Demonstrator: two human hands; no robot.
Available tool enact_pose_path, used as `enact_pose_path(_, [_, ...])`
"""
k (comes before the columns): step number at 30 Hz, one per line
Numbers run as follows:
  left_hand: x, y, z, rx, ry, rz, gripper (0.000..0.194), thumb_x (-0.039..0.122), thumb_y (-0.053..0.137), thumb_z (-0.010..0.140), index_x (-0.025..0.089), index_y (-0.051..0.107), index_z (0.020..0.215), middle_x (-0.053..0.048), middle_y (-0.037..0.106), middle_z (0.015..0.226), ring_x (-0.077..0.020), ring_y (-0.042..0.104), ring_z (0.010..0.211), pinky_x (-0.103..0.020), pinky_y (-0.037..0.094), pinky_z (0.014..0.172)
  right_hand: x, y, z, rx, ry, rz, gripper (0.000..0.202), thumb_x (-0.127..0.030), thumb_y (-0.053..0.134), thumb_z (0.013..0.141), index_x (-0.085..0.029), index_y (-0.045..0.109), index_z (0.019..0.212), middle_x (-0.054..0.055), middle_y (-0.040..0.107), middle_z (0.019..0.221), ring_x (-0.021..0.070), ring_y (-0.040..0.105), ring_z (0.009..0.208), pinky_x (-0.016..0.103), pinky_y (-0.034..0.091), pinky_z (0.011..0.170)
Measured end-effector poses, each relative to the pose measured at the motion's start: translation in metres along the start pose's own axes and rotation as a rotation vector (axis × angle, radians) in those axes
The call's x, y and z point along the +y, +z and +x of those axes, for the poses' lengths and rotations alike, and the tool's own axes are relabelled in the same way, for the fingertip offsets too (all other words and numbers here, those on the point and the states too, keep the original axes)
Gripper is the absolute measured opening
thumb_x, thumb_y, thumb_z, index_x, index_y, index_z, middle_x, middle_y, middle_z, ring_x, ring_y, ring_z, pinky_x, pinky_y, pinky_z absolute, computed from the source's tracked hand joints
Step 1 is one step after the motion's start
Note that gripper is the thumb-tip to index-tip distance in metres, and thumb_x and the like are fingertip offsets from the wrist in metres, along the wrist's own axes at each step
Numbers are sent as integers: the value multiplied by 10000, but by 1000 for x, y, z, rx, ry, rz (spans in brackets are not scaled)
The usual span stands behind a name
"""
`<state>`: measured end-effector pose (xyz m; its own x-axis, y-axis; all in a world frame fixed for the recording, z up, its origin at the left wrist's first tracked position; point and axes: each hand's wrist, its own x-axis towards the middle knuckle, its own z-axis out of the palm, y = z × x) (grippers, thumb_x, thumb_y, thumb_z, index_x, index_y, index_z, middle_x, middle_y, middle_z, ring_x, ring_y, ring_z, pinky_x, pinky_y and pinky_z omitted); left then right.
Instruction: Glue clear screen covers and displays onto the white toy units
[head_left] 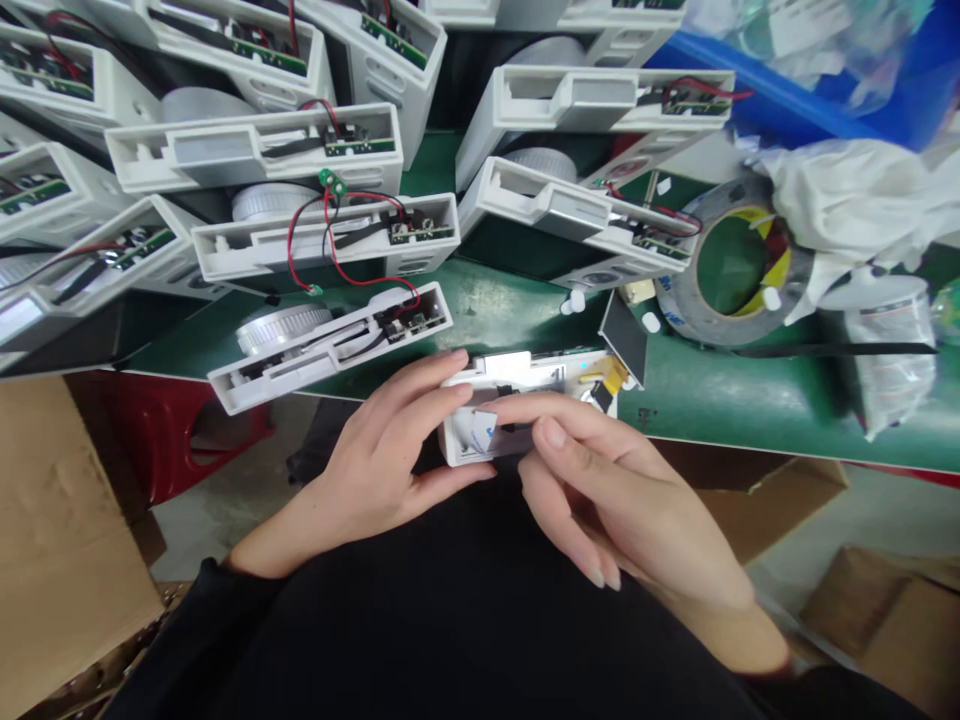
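My left hand [390, 435] grips the left end of a small white plastic housing [454, 445] at the table's front edge, fingers on the far side and thumb on the near side. Inside the housing lies a small pale adhesive piece [482, 430] with blue print. My right hand [600, 470] reaches in from the right. Its index finger is stretched out and touches the housing beside that piece; the thumb is apart from its tip and the other fingers curl loosely. At the housing's right end a small dark screen [625, 335] stands tilted near a yellowish flex cable [616, 376].
Several white camera-like units [330, 350] with circuit boards and red and black wires crowd the left and back of the green table [495, 300]. A tape roll [675, 290], a clear bag [885, 350], white cloth [847, 210] and a blue bin [795, 100] stand right. Cardboard boxes [60, 500] are below.
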<state>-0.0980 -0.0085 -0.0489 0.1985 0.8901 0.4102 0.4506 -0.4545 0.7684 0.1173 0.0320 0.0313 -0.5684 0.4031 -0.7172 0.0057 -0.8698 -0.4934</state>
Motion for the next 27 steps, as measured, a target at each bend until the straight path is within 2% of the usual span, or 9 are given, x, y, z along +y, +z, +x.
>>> enact_pose_path(8, [0,2,-2,8,-23,-48,566,404,796,1028,157,572,1485,-211,740,1432,-311,746,1379,-452,662,1147,8,-3,5,-1,-64,-28,521,-631,595,1114,-243,664,1454,-89,585,520,52,356,338,147,312,352])
enact_pose_path(15, [-2,-3,-4,-37,-35,-104,623,290,863,973,222,557,1510,-186,724,1488,-324,735,1405,-480,671,1131,11,1,4,107,-168,-183,478,-598,569,1137,-243,692,1432,-78,586,526,67,418,360,180,302,362])
enact_pose_path(17, [-2,-4,-4,-44,-25,-96,528,281,846,986,230,590,1445,-181,720,1499,-314,726,1421,-467,672,1130,11,1,4,102,-180,-204,471,-591,554,1146,-249,694,1439,-80,586,525,63,431,364,175,318,372])
enact_pose_path(21, [-4,-5,-2,-35,57,-28,187,296,798,1024,237,683,1158,-153,690,1555,-289,719,1429,-441,673,1139,10,2,5,102,-162,-206,453,-584,550,1151,-257,699,1426,-83,590,528,57,438,368,167,328,379])
enact_pose_path(23, [-5,-4,-2,-29,91,-16,117,292,792,1026,235,700,1070,-135,662,1595,-277,717,1425,-427,663,1155,10,2,5,103,-160,-202,451,-582,552,1150,-256,697,1427,-81,596,535,56,437,369,165,316,375])
enact_pose_path(27, [-6,-2,-4,-15,100,-25,50,252,777,1031,227,742,1055,-112,627,1634,-268,697,1442,-418,636,1198,10,1,5,77,-147,-194,470,-583,547,1151,-249,682,1453,-81,594,537,57,421,360,169,296,363])
